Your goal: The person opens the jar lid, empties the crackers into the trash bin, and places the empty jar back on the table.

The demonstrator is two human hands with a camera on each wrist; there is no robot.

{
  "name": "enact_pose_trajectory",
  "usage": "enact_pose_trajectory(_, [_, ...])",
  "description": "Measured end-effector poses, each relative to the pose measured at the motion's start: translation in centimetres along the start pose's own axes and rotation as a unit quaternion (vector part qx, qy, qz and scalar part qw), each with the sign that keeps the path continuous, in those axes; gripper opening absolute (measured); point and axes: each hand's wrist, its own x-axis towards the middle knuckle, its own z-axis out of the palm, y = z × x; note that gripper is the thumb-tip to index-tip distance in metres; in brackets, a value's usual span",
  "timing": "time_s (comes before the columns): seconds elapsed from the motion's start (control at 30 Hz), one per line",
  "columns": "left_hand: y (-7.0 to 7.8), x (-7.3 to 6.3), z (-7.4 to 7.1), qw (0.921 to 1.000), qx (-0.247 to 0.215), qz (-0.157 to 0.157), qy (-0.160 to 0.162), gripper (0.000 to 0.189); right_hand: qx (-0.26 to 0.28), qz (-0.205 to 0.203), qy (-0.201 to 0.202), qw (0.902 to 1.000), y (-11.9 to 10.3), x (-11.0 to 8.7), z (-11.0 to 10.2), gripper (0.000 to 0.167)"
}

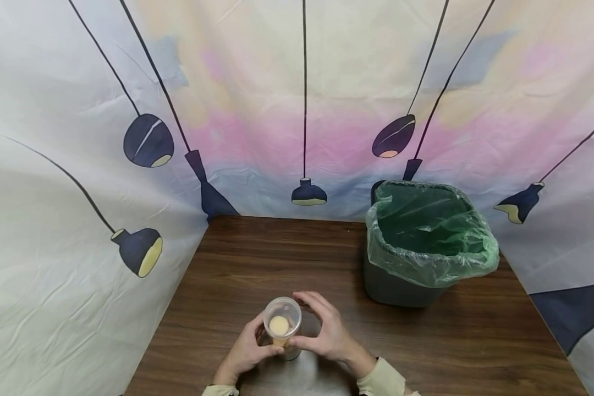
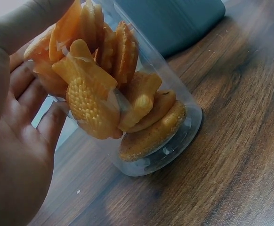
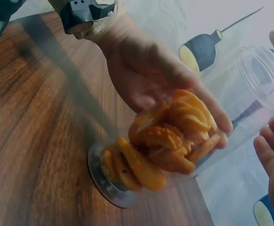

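Observation:
A clear plastic jar (image 1: 282,317) of golden-brown crackers (image 2: 94,99) stands on the table in front of me. Some of the crackers are fish-shaped, others round; they fill the lower part of the jar. My left hand (image 1: 247,347) holds the jar from the left, thumb at the near side and fingers behind; the right wrist view shows the left hand (image 3: 151,70) behind the crackers. At the right of the jar's top is my right hand (image 1: 329,328), thumb and fingers spread around the rim. In the right wrist view, its fingers (image 3: 269,146) are close beside the rim.
A dark bin (image 1: 401,286) lined with a green bag (image 1: 435,269) stands at the back right of the brown wooden table (image 1: 277,253). Fabric (image 1: 257,99) printed with hanging lamps surrounds the table at the back and sides.

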Motion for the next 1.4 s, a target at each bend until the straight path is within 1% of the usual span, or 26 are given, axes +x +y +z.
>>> enact_pose_trajectory(0.1, [0.1, 0.0, 0.0, 1.0, 0.002, -0.002, -0.001, 0.076, -0.015, 0.004, 0.006, 0.9999, -0.3, 0.0, 0.2, 0.078])
enact_pose_trajectory(0.33, [0.1, 0.0, 0.0, 1.0, 0.0, -0.004, 0.001, 0.076, -0.023, 0.019, 0.015, 0.9994, -1.0, 0.1, 0.8, 0.08])
enact_pose_trajectory(0.5, [0.2, 0.0, 0.1, 1.0, -0.004, 0.0, 0.0, 0.075, -0.042, 0.02, 0.032, 0.9984, -1.2, 0.1, 1.2, 0.081])
enact_pose_trajectory(0.57, [0.2, 0.0, 0.1, 1.0, -0.003, -0.004, 0.001, 0.075, -0.051, 0.022, 0.037, 0.9978, -1.2, 0.1, 1.4, 0.081])
enact_pose_trajectory(0.73, [0.2, 0.0, 0.0, 0.9999, 0.008, -0.007, 0.001, 0.073, -0.068, 0.027, 0.055, 0.9958, -1.3, 0.0, 2.1, 0.081])
enact_pose_trajectory(0.93, [0.1, 0.0, 0.0, 0.9999, 0.013, 0.003, 0.0, 0.072, -0.099, 0.037, 0.085, 0.9908, -1.2, -0.2, 2.9, 0.079])
enact_pose_trajectory(1.03, [-0.1, 0.0, 0.0, 0.9998, 0.019, 0.011, 0.002, 0.071, -0.122, 0.042, 0.093, 0.9873, -1.2, -0.2, 3.3, 0.08])
enact_pose_trajectory(1.2, [-0.1, 0.0, 0.0, 0.9997, 0.017, 0.018, 0.005, 0.07, -0.13, 0.049, 0.098, 0.9855, -1.3, -0.1, 3.4, 0.08])
enact_pose_trajectory(1.4, [0.1, 0.0, 0.0, 1.0, 0.005, -0.003, 0.003, 0.072, -0.128, 0.041, 0.098, 0.9861, -1.3, -0.1, 3.3, 0.078])
